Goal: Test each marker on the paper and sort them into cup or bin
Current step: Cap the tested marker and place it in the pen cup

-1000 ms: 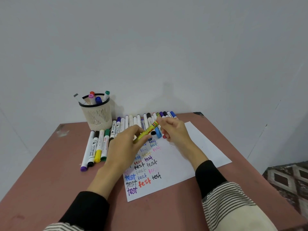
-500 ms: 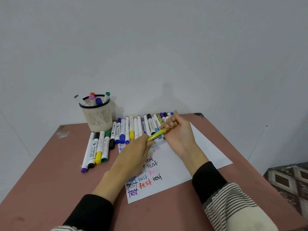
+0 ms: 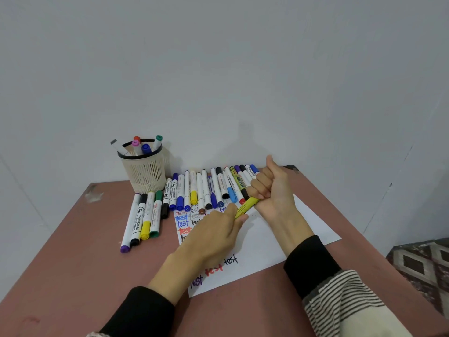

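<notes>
Above the white paper sheet, a yellow cylindrical marker is gripped by both the left hand and right hand; the cap is best pulled straight along the barrel

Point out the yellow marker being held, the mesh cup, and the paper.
yellow marker (image 3: 246, 207), head view, on the barrel showing between the two hands.
mesh cup (image 3: 145, 173), head view, on its front wall.
paper (image 3: 313, 229), head view, on the bare right part.

Plain pale grey wall fills upper frame, reddish-brown table below, patterned floor at lower right.
</notes>
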Demonstrator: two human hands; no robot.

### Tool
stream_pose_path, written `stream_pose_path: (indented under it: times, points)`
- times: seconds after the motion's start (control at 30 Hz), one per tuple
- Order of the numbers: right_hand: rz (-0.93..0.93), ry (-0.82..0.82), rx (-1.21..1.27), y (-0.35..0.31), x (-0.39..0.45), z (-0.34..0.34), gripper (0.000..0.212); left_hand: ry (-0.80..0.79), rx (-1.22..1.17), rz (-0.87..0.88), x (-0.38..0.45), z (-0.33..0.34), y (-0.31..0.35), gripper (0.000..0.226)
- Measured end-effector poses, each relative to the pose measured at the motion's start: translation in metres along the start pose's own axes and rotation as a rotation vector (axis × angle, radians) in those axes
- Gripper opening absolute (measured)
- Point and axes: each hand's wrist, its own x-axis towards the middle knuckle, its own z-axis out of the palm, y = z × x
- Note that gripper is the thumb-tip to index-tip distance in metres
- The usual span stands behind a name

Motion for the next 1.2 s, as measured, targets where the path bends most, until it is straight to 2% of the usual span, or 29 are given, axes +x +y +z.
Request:
stream_pose_path:
  times: [0.17, 0.3, 0.4, 0.47, 0.53, 0.63, 0.7, 0.77, 0.83, 0.97, 1.07, 1.2]
  points:
    - [-0.034, -0.06, -0.032, -0.004, -0.004, 0.002, 0.056, 0.052, -0.143, 0.037, -0.002, 0.004, -0.004, 0.029]
    - [-0.044, -0.187, -0.132, 0.0, -0.007, 0.008, 0.027, 0.135, -0.099, 0.015, 0.002, -0.001, -0.02, 0.027]
    - [-0.112, -0.165, -0.493, 0.008, -0.007, 0.009, 0.037, 0.203, -0.006, -0.021, 0.004, -0.008, -0.029, 0.032]
    - [-0.165, -0.166, -0.801, 0.017, -0.009, 0.008, 0.02, 0.255, 0.045, -0.015, 0.003, -0.01, -0.032, 0.031]
    - [-0.165, -0.175, -0.934, 0.025, -0.011, 0.007, 0.015, 0.274, 0.07, 0.007, 0.001, -0.012, -0.031, 0.033]
    - [-0.142, -0.125, -0.903, 0.029, -0.009, 0.006, 0.045, 0.284, 0.077, -0.004, 0.0, -0.014, -0.029, 0.032]
    - [-0.179, -0.048, -0.894, 0.03, -0.005, 0.004, 0.062, 0.324, 0.081, -0.08, 0.0, -0.014, -0.033, 0.021]
    - [-0.189, 0.051, -0.808, 0.027, -0.002, 0.002, 0.076, 0.376, -0.057, -0.178, 0.001, -0.012, -0.039, 0.012]
    - [-0.173, 0.103, -0.718, 0.023, -0.001, 0.0, 0.082, 0.421, -0.31, -0.242, 0.002, -0.01, -0.044, 0.008]
    - [-0.136, 0.129, -0.702, 0.031, -0.002, -0.003, 0.079, 0.457, -0.539, -0.323, 0.004, -0.009, -0.05, 0.014]
    - [-0.111, 0.148, -0.831, 0.041, -0.004, -0.006, 0.06, 0.456, -0.564, -0.316, 0.007, -0.007, -0.052, 0.015]
    - [-0.212, 0.105, -0.932, 0.048, -0.009, -0.011, 0.042, 0.462, -0.576, -0.301, 0.008, -0.005, -0.056, 0.016]
